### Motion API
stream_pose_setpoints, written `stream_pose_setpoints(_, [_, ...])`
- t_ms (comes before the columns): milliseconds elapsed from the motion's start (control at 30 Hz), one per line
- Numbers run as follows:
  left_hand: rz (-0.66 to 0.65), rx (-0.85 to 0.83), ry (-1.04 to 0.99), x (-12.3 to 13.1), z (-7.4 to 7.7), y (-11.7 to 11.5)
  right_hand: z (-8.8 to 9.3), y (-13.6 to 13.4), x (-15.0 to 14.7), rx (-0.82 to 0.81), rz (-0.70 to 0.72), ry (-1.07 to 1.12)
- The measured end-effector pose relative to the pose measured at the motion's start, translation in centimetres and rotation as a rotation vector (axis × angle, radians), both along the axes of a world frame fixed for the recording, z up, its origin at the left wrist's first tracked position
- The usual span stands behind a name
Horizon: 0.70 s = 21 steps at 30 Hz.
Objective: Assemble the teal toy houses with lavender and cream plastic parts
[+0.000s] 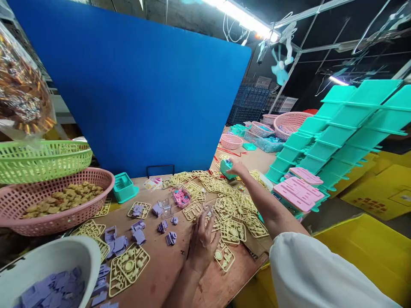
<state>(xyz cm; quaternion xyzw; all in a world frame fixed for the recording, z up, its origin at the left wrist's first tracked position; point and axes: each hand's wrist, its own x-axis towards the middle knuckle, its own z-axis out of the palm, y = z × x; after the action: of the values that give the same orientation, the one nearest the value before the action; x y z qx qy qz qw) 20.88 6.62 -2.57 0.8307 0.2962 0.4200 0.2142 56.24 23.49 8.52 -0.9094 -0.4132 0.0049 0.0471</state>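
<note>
Over the far part of the table my right hand (237,167) is closed round a small teal plastic container (226,168). Part of the container is hidden by the fingers. My left hand (204,237) rests low over the tabletop with its fingers stretched out, their tips by a small clear plastic piece (208,208). Pale yellow moulded part frames (233,229) lie heaped right of the left hand and below the right forearm. To the left of the left hand sit small purple plastic pieces (171,238) and a clear tub of pink pieces (181,197).
A tall blue board (150,94) stands behind the table. At left are a pink basket (64,216), a green basket (45,164) and a white bowl (91,256) of purple parts. Stacked teal boxes (340,128) and pink lids (298,192) rise at right, above yellow boxes (369,256).
</note>
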Motion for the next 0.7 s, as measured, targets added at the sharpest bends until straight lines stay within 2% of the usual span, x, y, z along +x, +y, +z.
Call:
stream_pose_setpoints(133, [0.000,0.003,-0.006,0.0,-0.1,0.1,-0.2,-0.2,-0.9,0.000,-0.021,0.012])
stream_pose_setpoints(300, [0.002,0.030,0.009,-0.1,-0.3,0.3,-0.5,-0.7,-1.8,0.075,-0.014,-0.027])
stream_pose_setpoints(500, [-0.041,0.046,0.067,-0.4,-0.4,0.6,-0.4,-0.8,-1.7,0.139,-0.010,-0.062])
stream_pose_setpoints(700, [-0.017,0.034,0.007,-0.2,0.1,0.0,-0.4,-0.9,-1.7,0.254,0.005,-0.122])
